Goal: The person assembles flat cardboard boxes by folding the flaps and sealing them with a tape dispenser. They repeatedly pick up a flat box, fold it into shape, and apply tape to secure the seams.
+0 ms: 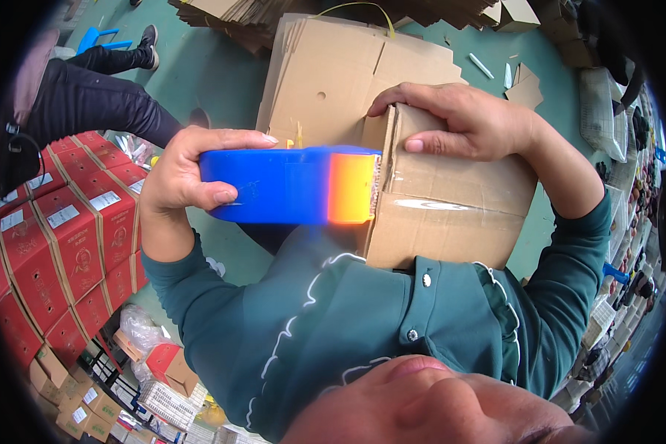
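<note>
My left hand (189,170) is wrapped round a blue tape dispenser (266,186), thumb on its near face and fingers along its far side. The dispenser's yellow-orange end (351,188), with a toothed edge, rests against or just beside the left edge of a brown cardboard box (451,196). Clear shiny tape (431,205) shows on the box's upper face. Gripping the far left corner of this box is my right hand (459,122), its thumb on the upper face and its fingers over the edge.
Flattened cardboard sheets (333,74) lie beyond the box. Stacked red cartons (74,237) stand at the left, near another person's leg (111,96). White plastic crates (603,111) line the right side. A blue stool (96,38) is far left on the green floor (200,81).
</note>
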Demonstrator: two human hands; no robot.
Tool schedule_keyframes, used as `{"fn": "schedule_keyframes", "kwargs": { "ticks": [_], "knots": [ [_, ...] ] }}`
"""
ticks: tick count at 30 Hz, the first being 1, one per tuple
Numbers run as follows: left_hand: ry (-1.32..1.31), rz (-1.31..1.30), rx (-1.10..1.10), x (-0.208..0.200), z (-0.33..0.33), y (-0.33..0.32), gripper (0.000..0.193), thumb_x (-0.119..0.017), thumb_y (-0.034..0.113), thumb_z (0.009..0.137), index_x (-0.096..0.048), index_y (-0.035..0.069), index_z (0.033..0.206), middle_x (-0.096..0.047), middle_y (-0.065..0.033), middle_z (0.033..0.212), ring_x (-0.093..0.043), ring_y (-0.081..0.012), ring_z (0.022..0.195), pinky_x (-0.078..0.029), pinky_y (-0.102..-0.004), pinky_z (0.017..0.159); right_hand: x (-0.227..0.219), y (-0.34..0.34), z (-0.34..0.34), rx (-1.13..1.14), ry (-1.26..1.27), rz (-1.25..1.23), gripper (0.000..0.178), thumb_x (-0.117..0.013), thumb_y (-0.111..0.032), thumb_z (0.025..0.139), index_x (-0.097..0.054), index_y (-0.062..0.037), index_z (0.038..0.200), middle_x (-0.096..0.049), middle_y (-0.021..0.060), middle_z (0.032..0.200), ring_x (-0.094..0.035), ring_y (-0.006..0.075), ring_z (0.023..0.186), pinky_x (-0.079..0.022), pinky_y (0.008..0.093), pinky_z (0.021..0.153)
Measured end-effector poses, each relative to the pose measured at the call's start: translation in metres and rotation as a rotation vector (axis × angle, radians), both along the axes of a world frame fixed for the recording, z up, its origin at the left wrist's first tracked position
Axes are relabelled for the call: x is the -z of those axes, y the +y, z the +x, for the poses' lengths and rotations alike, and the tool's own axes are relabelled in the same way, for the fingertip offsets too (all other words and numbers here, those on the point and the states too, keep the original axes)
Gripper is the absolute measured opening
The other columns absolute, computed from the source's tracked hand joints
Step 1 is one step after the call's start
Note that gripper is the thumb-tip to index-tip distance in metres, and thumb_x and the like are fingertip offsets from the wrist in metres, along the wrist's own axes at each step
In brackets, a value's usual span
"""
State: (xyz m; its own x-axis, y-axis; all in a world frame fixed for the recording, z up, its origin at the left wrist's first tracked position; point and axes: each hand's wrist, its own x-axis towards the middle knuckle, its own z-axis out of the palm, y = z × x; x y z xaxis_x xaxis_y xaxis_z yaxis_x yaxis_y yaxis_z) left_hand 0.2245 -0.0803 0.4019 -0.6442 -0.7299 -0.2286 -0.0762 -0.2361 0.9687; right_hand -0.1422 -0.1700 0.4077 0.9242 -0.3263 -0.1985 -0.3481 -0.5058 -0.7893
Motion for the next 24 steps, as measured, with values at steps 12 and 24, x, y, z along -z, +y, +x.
{"fn": "schedule_keyframes", "kwargs": {
  "ticks": [12, 24],
  "knots": [
    [0.07, 0.099, -0.049, 0.117, 0.034, 0.015, 0.069, -0.084, 0.037, 0.073, -0.064, -0.005, 0.123, -0.069, -0.0085, 0.115, -0.063, -0.0159, 0.106, -0.047, -0.0316, 0.099, -0.003, 0.009, 0.01, -0.022, -0.043, -0.178, 0.079, -0.087, -0.048, 0.067, -0.051, -0.0084, 0.125, -0.064, 0.014, 0.111, -0.063, 0.0349, 0.104, -0.05, 0.0408, 0.088],
    [-0.325, -0.225, 0.17, 0.046, -0.017, -0.009, 0.061, -0.072, 0.04, 0.083, -0.062, 0.004, 0.131, -0.07, -0.0116, 0.113, -0.065, -0.0184, 0.102, -0.049, -0.0315, 0.095, -0.025, 0.052, 0.029, -0.466, -0.136, -0.744, 0.051, -0.073, -0.051, 0.081, -0.068, -0.0078, 0.108, -0.066, 0.008, 0.114, -0.061, 0.0272, 0.114, -0.035, 0.0532, 0.109]
  ]
}}
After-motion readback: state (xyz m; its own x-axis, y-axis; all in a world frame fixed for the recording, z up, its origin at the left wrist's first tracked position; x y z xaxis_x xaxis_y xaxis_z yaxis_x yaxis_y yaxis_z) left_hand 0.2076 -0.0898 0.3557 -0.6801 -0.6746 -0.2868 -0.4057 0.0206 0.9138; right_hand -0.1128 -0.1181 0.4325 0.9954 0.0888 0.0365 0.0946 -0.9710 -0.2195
